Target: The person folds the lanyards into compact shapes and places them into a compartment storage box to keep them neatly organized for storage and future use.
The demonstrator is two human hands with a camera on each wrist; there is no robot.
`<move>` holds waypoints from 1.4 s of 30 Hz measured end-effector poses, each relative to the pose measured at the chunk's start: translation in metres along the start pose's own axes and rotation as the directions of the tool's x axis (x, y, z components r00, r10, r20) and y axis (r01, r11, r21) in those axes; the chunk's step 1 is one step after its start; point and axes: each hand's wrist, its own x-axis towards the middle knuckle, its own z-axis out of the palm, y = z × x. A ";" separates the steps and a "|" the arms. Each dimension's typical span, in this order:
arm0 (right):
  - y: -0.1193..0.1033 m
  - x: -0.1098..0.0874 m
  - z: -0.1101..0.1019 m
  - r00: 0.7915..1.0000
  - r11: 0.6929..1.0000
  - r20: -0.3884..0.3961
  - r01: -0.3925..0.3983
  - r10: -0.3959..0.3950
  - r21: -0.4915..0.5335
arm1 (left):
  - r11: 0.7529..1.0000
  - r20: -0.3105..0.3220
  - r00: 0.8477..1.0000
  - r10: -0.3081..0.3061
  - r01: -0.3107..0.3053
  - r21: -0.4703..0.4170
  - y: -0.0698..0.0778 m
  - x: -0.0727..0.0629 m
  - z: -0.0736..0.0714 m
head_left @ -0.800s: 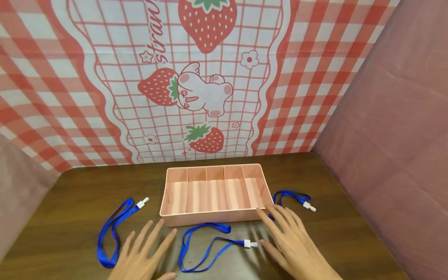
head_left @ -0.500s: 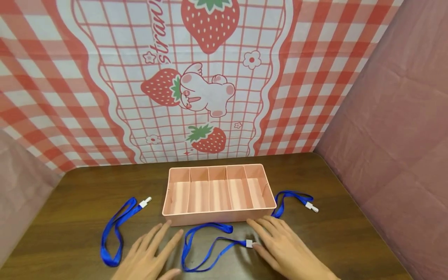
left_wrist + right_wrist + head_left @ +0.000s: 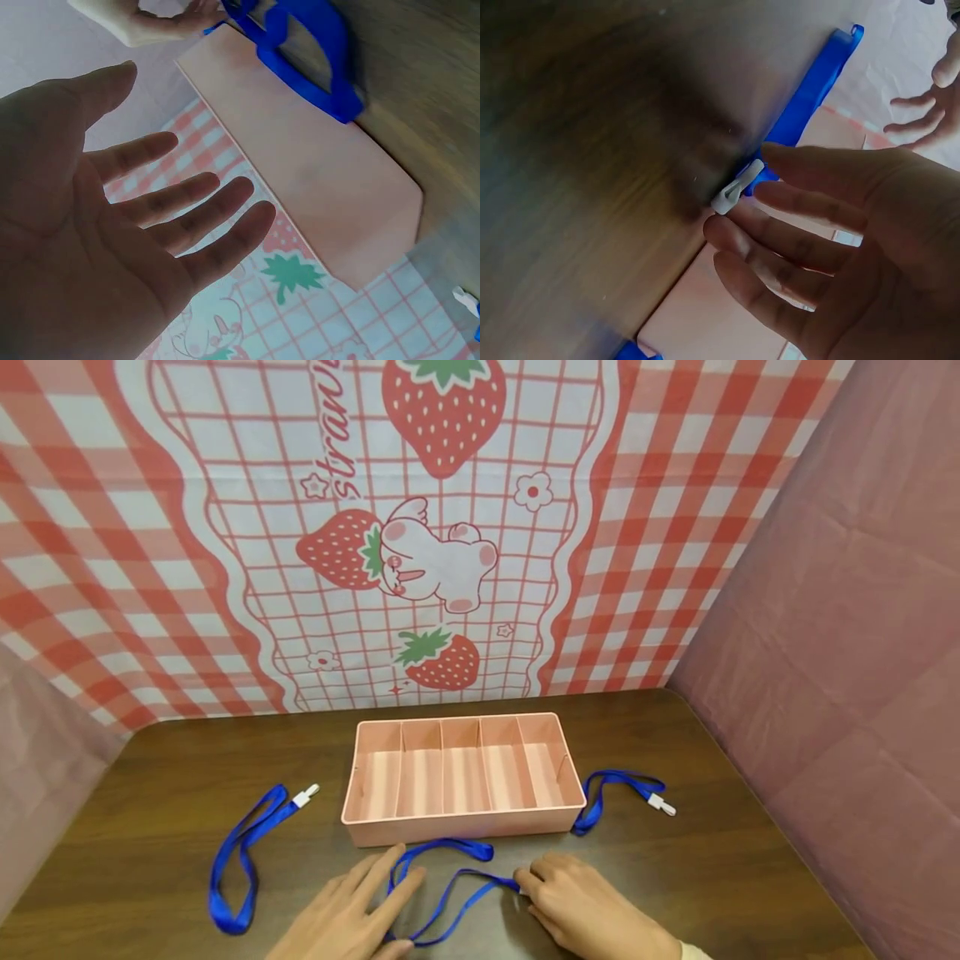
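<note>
A blue lanyard (image 3: 472,849) lies in a loose loop in front of a pink divided tray (image 3: 465,829). At its right end, my right hand (image 3: 577,902) pinches the strap between thumb and forefinger beside the white clip (image 3: 739,186). In the head view those fingers mostly hide the clip. My left hand (image 3: 345,910) hovers palm down over the loop's left side, fingers spread and holding nothing. The left wrist view shows its bare palm, with the tray's front wall (image 3: 300,157) beyond the fingertips.
A second blue lanyard (image 3: 231,920) with a white clip lies left of the tray. A third lanyard (image 3: 592,818) lies against its right side. The tray's compartments hold nothing visible. Behind the wooden table (image 3: 172,760) hangs a strawberry-print checked cloth (image 3: 660,527).
My right hand has moved down and left from the tray's front right corner and taken hold of the middle lanyard's clip end. My left hand has shifted right, over the loop.
</note>
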 end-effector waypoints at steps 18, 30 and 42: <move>-0.004 0.007 -0.007 0.990 0.977 0.069 -0.136 0.126 0.162 | 0.960 0.162 0.987 0.012 0.034 -0.278 0.014 0.046 0.019; -0.010 0.015 -0.043 0.993 0.924 -0.075 -0.052 0.086 0.379 | 0.964 -0.077 0.997 0.028 -0.048 -0.263 0.040 0.076 0.039; -0.014 0.025 -0.055 0.940 0.796 -0.325 0.119 0.101 0.593 | 0.944 -0.303 0.951 -0.057 -0.048 -0.328 0.052 0.086 0.020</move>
